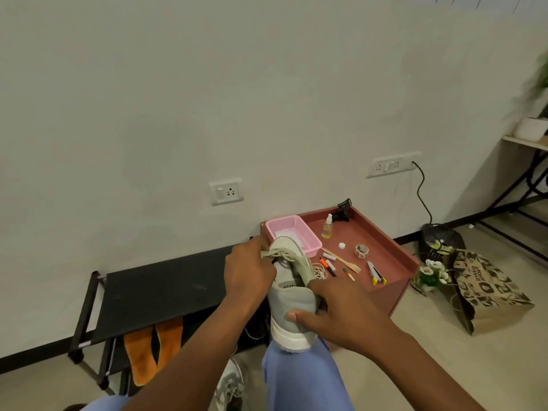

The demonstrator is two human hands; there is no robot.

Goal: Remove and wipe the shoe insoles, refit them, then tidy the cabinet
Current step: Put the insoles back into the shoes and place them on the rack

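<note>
Left to right: two orange insoles [152, 351] are seen hanging under the front edge of the black shoe rack [166, 289]; these look thin, light and floppy, best lifted at the heel end. The left hand [249, 269] is curled on the laces and tongue of the grey shoe [292, 295], propped upright on a knee. The heel is clasped by the right hand [335, 311]. The upper is judged soft, the sole stiff. A pink basket [292, 232] sits at the desk's [385, 250] left corner.

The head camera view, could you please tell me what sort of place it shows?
Probably a home entryway or living room corner: a low black fabric-topped shoe rack against the plain wall, a reddish-brown cabinet strewn with small household items, and a white potted plant on a shelf.
</note>
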